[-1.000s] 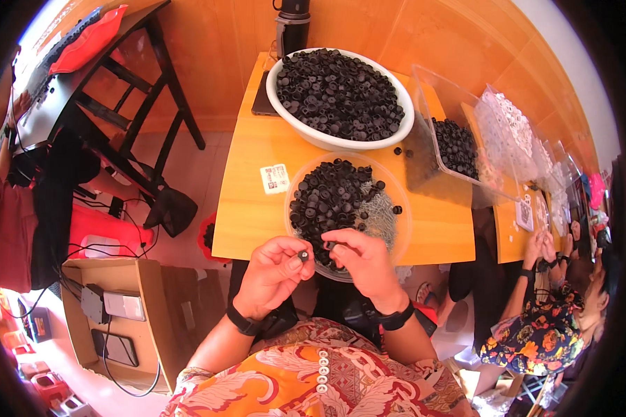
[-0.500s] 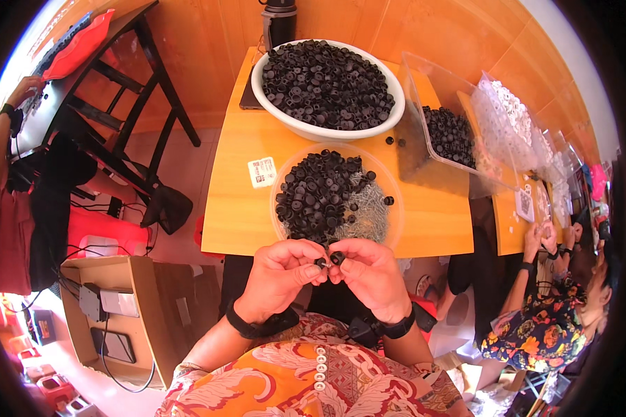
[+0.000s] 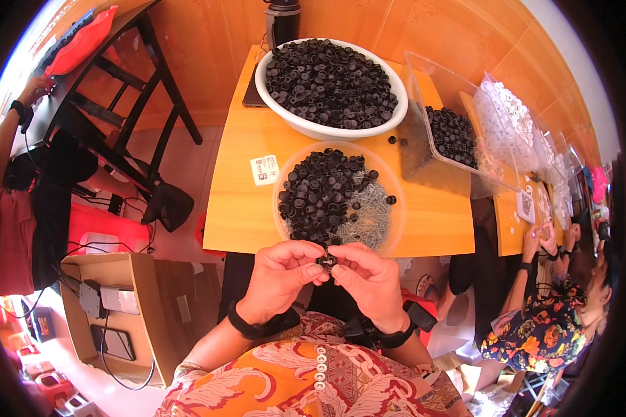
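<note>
My left hand (image 3: 278, 276) and my right hand (image 3: 370, 279) meet at the table's front edge, fingertips pinched together. Between them are small round black plastic caps (image 3: 325, 262) with a bit of shiny metal showing; whether these are one piece or two pressed together I cannot tell. Just beyond my fingers lies a shallow round clear tray (image 3: 400, 226). Loose black caps (image 3: 316, 191) are heaped on its left side, and thin silver screws (image 3: 370, 221) lie on its right.
A white basin (image 3: 295, 127) full of black parts stands behind the tray. To its right is a clear plastic bin (image 3: 424, 156) with more. A white label card (image 3: 264, 170) lies at left. An open cardboard box (image 3: 142, 326) sits lower left; other people work at both sides.
My hands have come closer together. The black caps, held apart half a second ago with one in each hand, now meet between my fingertips.
</note>
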Action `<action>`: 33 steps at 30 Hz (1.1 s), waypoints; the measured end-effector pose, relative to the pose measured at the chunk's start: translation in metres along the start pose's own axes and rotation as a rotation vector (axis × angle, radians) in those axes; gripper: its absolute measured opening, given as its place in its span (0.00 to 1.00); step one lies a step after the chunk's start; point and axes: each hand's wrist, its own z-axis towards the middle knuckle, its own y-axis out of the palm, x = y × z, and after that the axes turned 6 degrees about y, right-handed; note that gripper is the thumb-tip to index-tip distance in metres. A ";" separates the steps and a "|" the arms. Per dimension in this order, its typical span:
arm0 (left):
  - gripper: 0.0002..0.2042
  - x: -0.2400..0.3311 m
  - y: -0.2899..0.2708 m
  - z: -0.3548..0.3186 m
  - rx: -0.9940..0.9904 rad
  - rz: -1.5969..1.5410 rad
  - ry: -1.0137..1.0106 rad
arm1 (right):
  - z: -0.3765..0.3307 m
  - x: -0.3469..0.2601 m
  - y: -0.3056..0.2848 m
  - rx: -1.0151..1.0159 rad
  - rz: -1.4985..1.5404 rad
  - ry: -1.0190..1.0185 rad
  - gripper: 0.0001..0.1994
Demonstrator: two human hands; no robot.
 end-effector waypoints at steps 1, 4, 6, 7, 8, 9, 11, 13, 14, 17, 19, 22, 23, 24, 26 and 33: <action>0.10 -0.001 -0.001 -0.001 0.003 -0.004 0.003 | 0.000 0.001 0.001 -0.001 -0.001 0.000 0.13; 0.10 -0.002 0.000 -0.002 0.013 -0.015 0.008 | 0.002 0.005 0.002 0.029 -0.043 -0.046 0.12; 0.10 -0.002 0.001 -0.002 0.020 -0.022 0.009 | 0.002 0.009 0.001 0.053 -0.013 -0.011 0.12; 0.10 -0.002 0.001 -0.003 0.012 0.000 0.024 | 0.002 0.009 0.001 0.053 -0.014 -0.011 0.12; 0.10 -0.002 0.002 -0.003 0.004 0.023 0.039 | 0.003 0.008 0.000 0.025 0.072 -0.005 0.12; 0.10 -0.002 0.002 -0.003 0.004 0.023 0.039 | 0.003 0.008 -0.001 -0.003 0.158 0.002 0.11; 0.10 0.000 0.002 -0.004 0.002 0.070 0.078 | 0.002 0.011 -0.007 -0.042 0.270 0.046 0.11; 0.10 0.001 0.004 -0.006 0.027 0.085 0.075 | 0.002 0.011 -0.009 -0.080 0.381 0.091 0.11; 0.10 0.001 0.005 -0.006 0.051 0.102 0.071 | 0.002 0.010 -0.008 -0.084 0.438 0.106 0.11; 0.09 0.005 0.012 -0.009 0.050 0.160 0.080 | 0.003 0.013 -0.011 -0.110 0.553 0.138 0.11; 0.09 0.006 0.016 -0.010 0.037 0.209 0.117 | 0.002 0.013 -0.012 -0.135 0.611 0.159 0.12; 0.09 0.008 0.019 -0.011 0.005 0.352 0.211 | 0.002 0.011 -0.012 -0.157 0.616 0.186 0.12; 0.09 0.008 0.020 -0.011 -0.017 0.447 0.268 | 0.002 0.011 -0.012 -0.159 0.619 0.189 0.12; 0.09 0.008 0.020 -0.011 -0.012 0.445 0.269 | 0.002 0.012 -0.012 -0.160 0.623 0.190 0.12; 0.08 0.008 0.021 -0.011 -0.031 0.523 0.298 | 0.001 0.013 -0.014 -0.161 0.614 0.193 0.12; 0.09 0.013 0.023 -0.011 -0.070 0.690 0.368 | -0.001 0.012 -0.011 -0.126 0.598 0.199 0.13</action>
